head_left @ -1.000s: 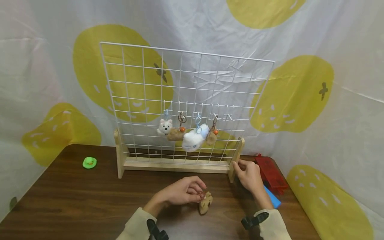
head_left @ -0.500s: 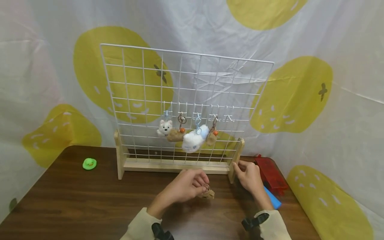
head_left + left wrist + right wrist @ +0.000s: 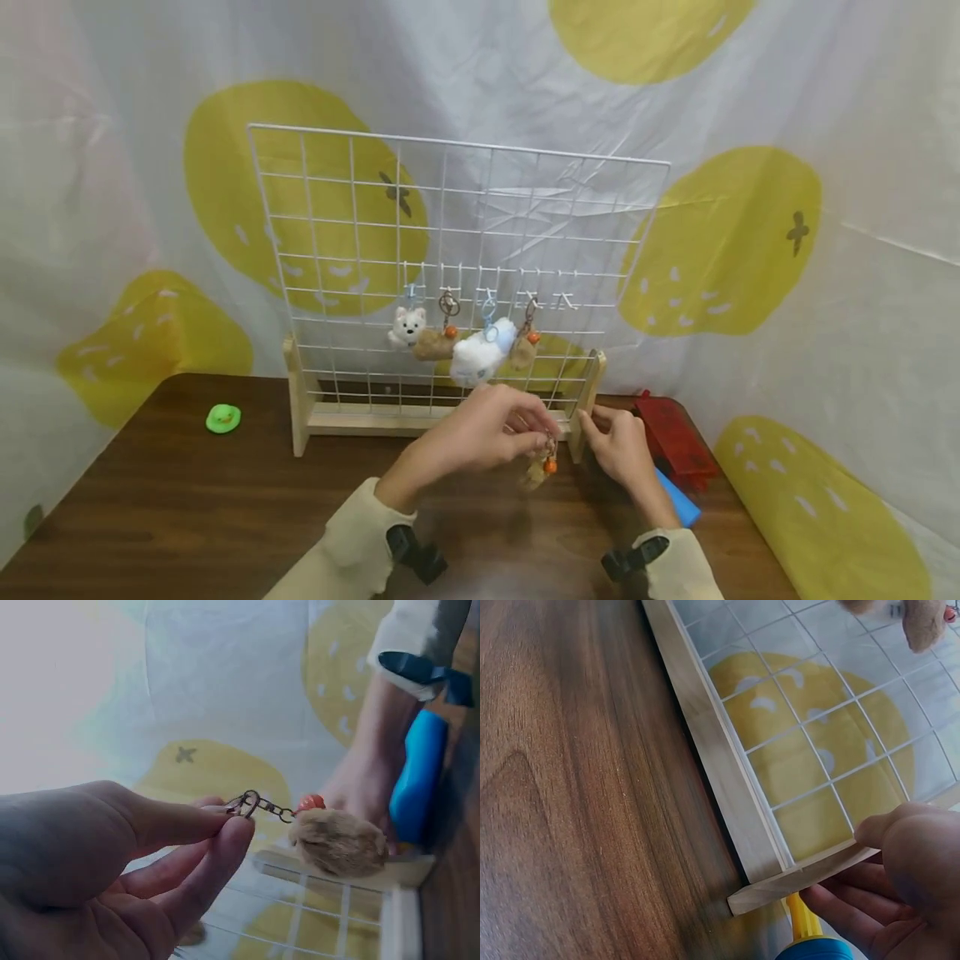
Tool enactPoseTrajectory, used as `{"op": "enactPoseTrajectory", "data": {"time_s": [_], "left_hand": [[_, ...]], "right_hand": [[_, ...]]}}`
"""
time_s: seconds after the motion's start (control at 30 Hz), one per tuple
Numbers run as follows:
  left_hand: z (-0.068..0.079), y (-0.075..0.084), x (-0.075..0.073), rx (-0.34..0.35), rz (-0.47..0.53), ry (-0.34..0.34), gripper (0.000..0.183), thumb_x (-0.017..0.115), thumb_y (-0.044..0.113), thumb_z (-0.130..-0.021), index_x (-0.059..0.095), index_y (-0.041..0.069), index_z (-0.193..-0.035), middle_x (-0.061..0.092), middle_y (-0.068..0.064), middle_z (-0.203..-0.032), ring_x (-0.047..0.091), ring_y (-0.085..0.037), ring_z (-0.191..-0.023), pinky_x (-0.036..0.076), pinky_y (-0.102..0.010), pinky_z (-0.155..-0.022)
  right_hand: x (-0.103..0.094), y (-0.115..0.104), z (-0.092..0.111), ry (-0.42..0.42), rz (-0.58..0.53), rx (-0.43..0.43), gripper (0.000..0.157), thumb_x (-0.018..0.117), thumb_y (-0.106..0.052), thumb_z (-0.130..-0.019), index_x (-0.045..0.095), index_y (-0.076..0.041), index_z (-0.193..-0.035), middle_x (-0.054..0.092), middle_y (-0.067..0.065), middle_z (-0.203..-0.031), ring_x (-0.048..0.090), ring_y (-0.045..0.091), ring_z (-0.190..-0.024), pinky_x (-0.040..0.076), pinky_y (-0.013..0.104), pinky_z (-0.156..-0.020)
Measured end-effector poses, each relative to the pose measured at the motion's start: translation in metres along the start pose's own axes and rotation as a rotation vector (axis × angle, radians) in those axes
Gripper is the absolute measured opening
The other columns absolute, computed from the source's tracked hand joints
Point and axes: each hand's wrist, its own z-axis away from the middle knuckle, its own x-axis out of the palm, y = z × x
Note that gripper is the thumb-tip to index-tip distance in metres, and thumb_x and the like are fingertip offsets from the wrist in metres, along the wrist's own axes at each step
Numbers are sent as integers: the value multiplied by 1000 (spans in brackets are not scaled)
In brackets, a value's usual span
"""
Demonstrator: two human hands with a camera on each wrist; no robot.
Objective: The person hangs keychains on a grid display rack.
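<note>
My left hand pinches the metal ring of a keychain between thumb and forefinger. From its chain hang a brown plush and an orange bead, raised off the table in front of the rack. My right hand grips the right wooden upright of that rack, thumb on one side and fingers on the other. White hooks on the wire grid bear a white dog plush, a brown plush, a white-and-blue plush and another brown plush.
At the grid's right is another white hook. A red plastic tray and a blue object with a yellow end lie beyond my right hand. Far left on the brown table sits a small green duck-faced item.
My left hand has lifted the brown plush keychain from the tabletop and carried it up and to the right, nearer the rack. The right hand stays on the upright.
</note>
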Motion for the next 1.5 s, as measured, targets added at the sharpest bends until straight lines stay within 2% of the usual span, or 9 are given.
{"op": "enactPoseTrajectory", "data": {"time_s": [0.17, 0.33, 0.57, 0.67, 0.8, 0.93, 1.13, 1.37, 1.5], "left_hand": [[-19, 19, -19, 46, -112, 108, 11, 77, 9, -100, 78, 10, -111, 83, -5, -104, 79, -15, -94, 62, -19, -85], [-42, 32, -34, 120, -160, 214, 7, 78, 9, -100, 79, 8, -107, 83, -5, -101, 80, -15, -91, 61, -16, -82], [-69, 45, -50, 194, -252, 294, 8, 77, 5, -99, 79, 4, -107, 83, -10, -104, 80, -19, -93, 60, -13, -83], [-76, 48, -55, 195, -319, 319, 9, 77, 7, -100, 80, 6, -108, 84, -8, -106, 80, -17, -96, 62, -18, -87], [-84, 52, -59, 183, -478, 351, 11, 77, 14, -101, 82, 13, -111, 84, -1, -110, 77, -17, -104, 61, -29, -96], [-90, 55, -59, 168, -583, 371, 13, 74, 19, -104, 82, 19, -114, 84, 5, -112, 73, -17, -104, 59, -32, -96], [-96, 54, -54, 112, -660, 371, 16, 67, 18, -108, 81, 22, -115, 83, 8, -110, 72, -14, -103, 60, -28, -91], [-97, 50, -51, 24, -668, 316, 28, 64, 6, -107, 81, 22, -122, 83, 3, -116, 74, -16, -107, 64, -29, -89], [-95, 47, -51, 33, -654, 316, 34, 63, -1, -105, 80, 21, -126, 82, 2, -121, 76, -18, -111, 64, -29, -93]], "right_hand": [[1, 0, -1, -14, -6, 2, 22, 76, -18, -102, 83, -1, -114, 84, 15, -97, 78, 20, -88, 64, 33, -70], [1, -1, -1, -2, 8, 2, 20, 77, -18, -102, 84, -2, -109, 84, 12, -92, 77, 19, -83, 63, 35, -70], [0, -2, 1, 18, 2, -23, 13, 78, -17, -101, 85, -6, -98, 83, 7, -84, 73, 16, -76, 60, 33, -66], [1, -1, 1, 22, 2, -21, 13, 78, -17, -100, 85, -6, -97, 83, 7, -82, 71, 14, -73, 58, 31, -64], [2, 0, 2, 21, 5, -25, 15, 78, -17, -100, 84, -4, -98, 83, 9, -82, 70, 13, -71, 58, 29, -62], [1, 0, 2, 22, 2, -24, 16, 78, -17, -100, 84, -2, -101, 83, 11, -85, 74, 17, -75, 61, 33, -64], [3, 0, 1, 16, 2, -13, 15, 78, -17, -101, 85, -4, -100, 83, 9, -84, 75, 20, -76, 61, 37, -67], [2, -1, 2, 35, -5, -35, 14, 78, -15, -100, 85, -4, -100, 83, 9, -84, 75, 18, -76, 61, 33, -65], [0, -2, 1, 33, -8, -36, 15, 78, -15, -100, 84, -2, -101, 83, 11, -85, 76, 21, -77, 62, 36, -66]]}}
